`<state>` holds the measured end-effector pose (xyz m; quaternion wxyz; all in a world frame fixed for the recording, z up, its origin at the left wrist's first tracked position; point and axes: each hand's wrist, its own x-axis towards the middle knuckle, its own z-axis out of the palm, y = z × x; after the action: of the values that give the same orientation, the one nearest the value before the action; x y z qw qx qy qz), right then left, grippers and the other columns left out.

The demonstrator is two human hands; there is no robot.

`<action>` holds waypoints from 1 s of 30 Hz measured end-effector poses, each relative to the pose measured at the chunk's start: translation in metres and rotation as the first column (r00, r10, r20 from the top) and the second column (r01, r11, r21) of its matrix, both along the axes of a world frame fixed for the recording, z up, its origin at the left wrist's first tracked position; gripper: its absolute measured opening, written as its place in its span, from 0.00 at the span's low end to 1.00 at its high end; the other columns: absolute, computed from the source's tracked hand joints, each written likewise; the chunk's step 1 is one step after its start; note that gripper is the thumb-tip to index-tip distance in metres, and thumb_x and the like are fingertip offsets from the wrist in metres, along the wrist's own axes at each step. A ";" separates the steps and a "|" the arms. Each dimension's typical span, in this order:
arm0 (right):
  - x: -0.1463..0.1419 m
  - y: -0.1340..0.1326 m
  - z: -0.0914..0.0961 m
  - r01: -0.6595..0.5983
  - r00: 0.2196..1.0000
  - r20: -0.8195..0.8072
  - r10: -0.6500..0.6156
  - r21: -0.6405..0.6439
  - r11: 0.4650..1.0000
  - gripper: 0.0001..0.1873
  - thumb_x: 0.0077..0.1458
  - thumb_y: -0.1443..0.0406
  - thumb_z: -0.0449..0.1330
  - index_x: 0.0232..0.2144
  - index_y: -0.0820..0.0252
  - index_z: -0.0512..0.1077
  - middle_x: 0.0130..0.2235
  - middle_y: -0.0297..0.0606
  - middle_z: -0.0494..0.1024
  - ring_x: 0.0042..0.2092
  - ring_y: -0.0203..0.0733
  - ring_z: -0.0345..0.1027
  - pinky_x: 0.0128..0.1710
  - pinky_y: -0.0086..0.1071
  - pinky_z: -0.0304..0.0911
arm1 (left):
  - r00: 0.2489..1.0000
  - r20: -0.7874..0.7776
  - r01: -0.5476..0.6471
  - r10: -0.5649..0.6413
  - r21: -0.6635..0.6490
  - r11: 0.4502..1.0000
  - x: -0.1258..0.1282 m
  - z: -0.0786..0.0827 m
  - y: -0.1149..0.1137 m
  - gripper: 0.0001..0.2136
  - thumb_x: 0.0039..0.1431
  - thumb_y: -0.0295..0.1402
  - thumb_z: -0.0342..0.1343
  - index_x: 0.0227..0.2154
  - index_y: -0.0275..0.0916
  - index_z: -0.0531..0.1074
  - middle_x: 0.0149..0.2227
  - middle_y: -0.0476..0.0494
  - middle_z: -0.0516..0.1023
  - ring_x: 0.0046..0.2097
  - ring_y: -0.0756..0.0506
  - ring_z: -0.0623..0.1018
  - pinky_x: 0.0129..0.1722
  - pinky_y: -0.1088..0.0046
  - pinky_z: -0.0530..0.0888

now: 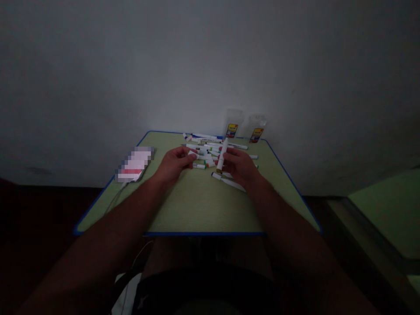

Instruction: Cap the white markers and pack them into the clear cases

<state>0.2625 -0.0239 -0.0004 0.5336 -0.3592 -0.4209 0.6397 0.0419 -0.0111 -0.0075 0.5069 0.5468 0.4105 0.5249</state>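
Note:
My right hand (pixel 239 164) grips a white marker (pixel 222 158) with a brown lower end, tilted upright over the table. My left hand (pixel 176 161) is closed, pinching a small white piece (pixel 192 154) that looks like a marker cap. The fingers hide part of it. Between and behind both hands lies a loose pile of white markers (pixel 210 146) with green, blue, orange and purple ends. A white marker with a dark end (pixel 229 181) lies apart, below my right hand.
Two clear plastic cases (pixel 233 118) with yellow labels stand at the back right, by the wall (pixel 197 65). A phone (pixel 135 164) with a cable (pixel 114 199) lies at the left of the pale green table (pixel 203 214), which has a blue edge.

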 end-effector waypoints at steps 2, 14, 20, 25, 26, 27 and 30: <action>-0.001 -0.001 0.002 0.002 1.000 -0.010 -0.002 -0.006 1.000 0.07 0.51 0.72 0.63 0.35 0.63 0.74 0.31 0.38 0.79 0.30 0.40 0.76 0.29 0.34 0.76 | 0.990 -0.104 -0.088 0.096 0.079 0.993 0.001 0.000 -0.001 0.09 0.45 0.36 0.67 0.28 0.38 0.77 0.24 0.50 0.74 0.25 0.51 0.70 0.27 0.73 0.68; 0.001 -0.001 0.002 0.021 0.999 0.030 -0.021 0.000 1.000 0.11 0.52 0.70 0.64 0.40 0.61 0.73 0.33 0.38 0.81 0.31 0.39 0.76 0.31 0.35 0.77 | 0.852 -0.379 -0.225 0.361 0.358 0.906 0.005 -0.004 -0.009 0.10 0.48 0.36 0.67 0.33 0.39 0.78 0.24 0.52 0.71 0.27 0.51 0.67 0.29 0.72 0.66; 0.001 0.000 0.001 0.021 0.999 0.029 -0.022 0.016 1.000 0.10 0.52 0.69 0.66 0.39 0.61 0.74 0.33 0.39 0.80 0.30 0.38 0.75 0.29 0.35 0.76 | 0.875 -0.335 -0.223 0.350 0.363 0.905 0.005 -0.001 -0.010 0.10 0.46 0.36 0.68 0.31 0.40 0.78 0.23 0.52 0.71 0.26 0.51 0.66 0.28 0.72 0.64; 0.000 -0.002 0.002 0.020 0.999 0.034 -0.020 0.007 1.000 0.10 0.51 0.70 0.65 0.39 0.61 0.75 0.35 0.40 0.81 0.31 0.39 0.75 0.28 0.34 0.76 | 0.865 -0.340 -0.240 0.370 0.367 0.899 0.005 0.003 -0.012 0.08 0.47 0.36 0.67 0.26 0.40 0.74 0.21 0.53 0.68 0.25 0.51 0.64 0.27 0.73 0.62; -0.001 -0.002 0.002 0.020 0.999 0.034 -0.020 0.006 1.000 0.10 0.51 0.70 0.65 0.39 0.61 0.75 0.35 0.40 0.81 0.31 0.39 0.75 0.28 0.34 0.76 | 0.860 -0.347 -0.242 0.375 0.369 0.897 0.005 0.003 -0.012 0.08 0.47 0.36 0.66 0.26 0.40 0.73 0.21 0.53 0.68 0.25 0.51 0.64 0.27 0.73 0.62; -0.001 -0.003 0.002 0.022 0.999 0.034 -0.022 0.006 1.000 0.10 0.50 0.70 0.65 0.38 0.61 0.75 0.35 0.40 0.81 0.31 0.39 0.75 0.28 0.33 0.76 | 0.856 -0.353 -0.243 0.377 0.369 0.897 0.005 0.003 -0.012 0.08 0.48 0.36 0.66 0.26 0.40 0.73 0.22 0.53 0.68 0.25 0.51 0.64 0.27 0.73 0.62; -0.001 -0.002 0.002 0.020 0.999 0.038 -0.020 0.009 1.000 0.11 0.50 0.70 0.66 0.39 0.61 0.75 0.36 0.40 0.81 0.32 0.39 0.75 0.28 0.33 0.76 | 0.850 -0.369 -0.240 0.377 0.366 0.899 0.005 0.004 -0.012 0.07 0.48 0.36 0.65 0.28 0.40 0.74 0.21 0.54 0.67 0.25 0.51 0.63 0.27 0.73 0.62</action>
<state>0.2612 -0.0264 0.0014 0.5334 -0.3733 -0.4300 0.6255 0.0470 -0.0226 -0.0039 0.2204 0.6469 0.5089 0.5233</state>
